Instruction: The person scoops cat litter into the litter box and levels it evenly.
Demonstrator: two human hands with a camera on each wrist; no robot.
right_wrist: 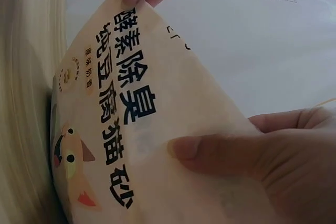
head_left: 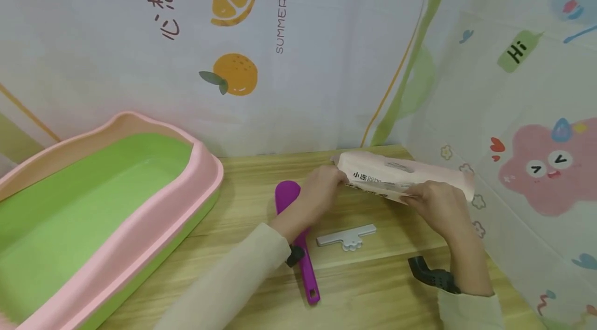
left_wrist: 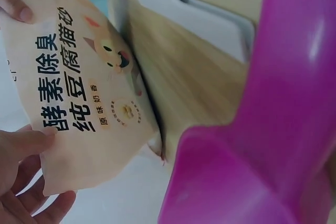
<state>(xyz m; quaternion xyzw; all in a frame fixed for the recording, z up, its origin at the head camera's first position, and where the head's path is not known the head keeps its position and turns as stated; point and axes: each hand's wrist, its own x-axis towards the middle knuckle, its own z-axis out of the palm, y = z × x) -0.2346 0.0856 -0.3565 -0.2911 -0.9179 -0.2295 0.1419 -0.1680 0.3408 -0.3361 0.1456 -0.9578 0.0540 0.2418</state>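
Note:
A pale pink bag [head_left: 387,169] with dark printed characters lies at the back right of the wooden table. The left hand [head_left: 322,187] pinches its left end, thumb on the printed face in the left wrist view. Toward the bag's right end, the right hand [head_left: 440,208] grips the near edge, its thumb flat on the printed face [right_wrist: 105,103]. Beneath the left forearm lies a purple scoop [head_left: 309,275], partly hidden by it. A white clip [head_left: 347,237] rests on the table between the two arms.
A large pink-rimmed green tray [head_left: 200,185] stands at the left. Printed cloths hang behind the table [head_left: 373,288] and along its right side, close to the bag's right end.

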